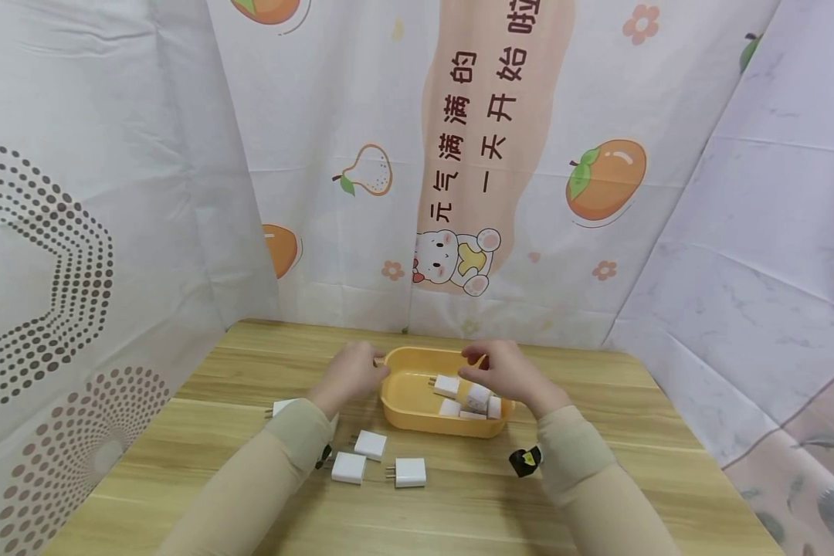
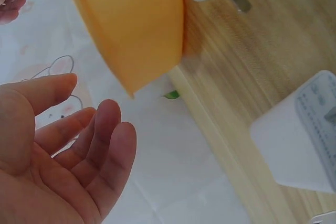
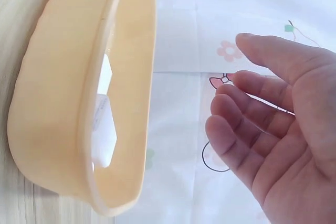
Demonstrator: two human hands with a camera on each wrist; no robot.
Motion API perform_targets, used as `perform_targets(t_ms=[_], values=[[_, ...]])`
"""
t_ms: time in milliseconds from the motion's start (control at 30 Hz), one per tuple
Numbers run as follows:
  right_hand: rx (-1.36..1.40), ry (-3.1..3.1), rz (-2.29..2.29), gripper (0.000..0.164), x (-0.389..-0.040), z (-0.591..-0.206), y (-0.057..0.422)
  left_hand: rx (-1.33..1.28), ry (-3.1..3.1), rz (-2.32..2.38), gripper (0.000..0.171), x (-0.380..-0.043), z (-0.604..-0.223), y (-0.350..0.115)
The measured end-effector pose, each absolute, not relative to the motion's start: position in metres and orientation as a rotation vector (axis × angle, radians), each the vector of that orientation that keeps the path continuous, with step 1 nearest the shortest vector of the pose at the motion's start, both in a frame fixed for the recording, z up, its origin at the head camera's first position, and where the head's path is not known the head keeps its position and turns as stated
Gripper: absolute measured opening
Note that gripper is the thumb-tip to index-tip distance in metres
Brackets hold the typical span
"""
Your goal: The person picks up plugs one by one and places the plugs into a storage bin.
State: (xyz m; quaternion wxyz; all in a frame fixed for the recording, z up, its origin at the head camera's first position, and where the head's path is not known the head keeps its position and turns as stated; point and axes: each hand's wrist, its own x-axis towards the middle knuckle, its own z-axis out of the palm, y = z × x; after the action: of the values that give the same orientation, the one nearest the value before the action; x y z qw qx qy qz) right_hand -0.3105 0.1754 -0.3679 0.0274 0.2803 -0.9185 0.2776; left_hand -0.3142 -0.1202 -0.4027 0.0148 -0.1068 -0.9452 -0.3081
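Note:
A yellow plastic basket [image 1: 417, 422] stands toward the back of the table, with several white plug chargers [image 1: 447, 385] heaped mostly at its right end. My left hand [image 1: 353, 377] is beside the basket's left end in the head view. In the left wrist view its fingers [image 2: 107, 135] are loosely bent with nothing between them, apart from the basket wall [image 2: 142, 30]. Over the right part of the basket, my right hand [image 1: 506, 372] hovers with relaxed, bent fingers. The right wrist view shows it empty, away from the basket's rim, with a charger [image 3: 105, 129] inside.
In front of the basket lie three white chargers [image 1: 371, 445], prongs pointing left. Another charger [image 1: 283, 405] is partly hidden behind my left sleeve. A small black object with a yellow mark [image 1: 526, 461] is by my right cuff. Printed curtains [image 1: 528, 255] hang behind the table.

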Motion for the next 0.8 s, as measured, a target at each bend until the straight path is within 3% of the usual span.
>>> perform_targets(t_ms=[367,800], values=[[0.624,-2.718,0.984,0.025,-0.308,-0.372,0.199,-0.470,-2.810,-0.957,0.035,-0.304,-0.389,-0.118],[0.381,-2.662,1.097,0.033,-0.308,-0.383,0.225,-0.565,-2.657,-0.996,0.034,-0.281,-0.382,-0.120]])
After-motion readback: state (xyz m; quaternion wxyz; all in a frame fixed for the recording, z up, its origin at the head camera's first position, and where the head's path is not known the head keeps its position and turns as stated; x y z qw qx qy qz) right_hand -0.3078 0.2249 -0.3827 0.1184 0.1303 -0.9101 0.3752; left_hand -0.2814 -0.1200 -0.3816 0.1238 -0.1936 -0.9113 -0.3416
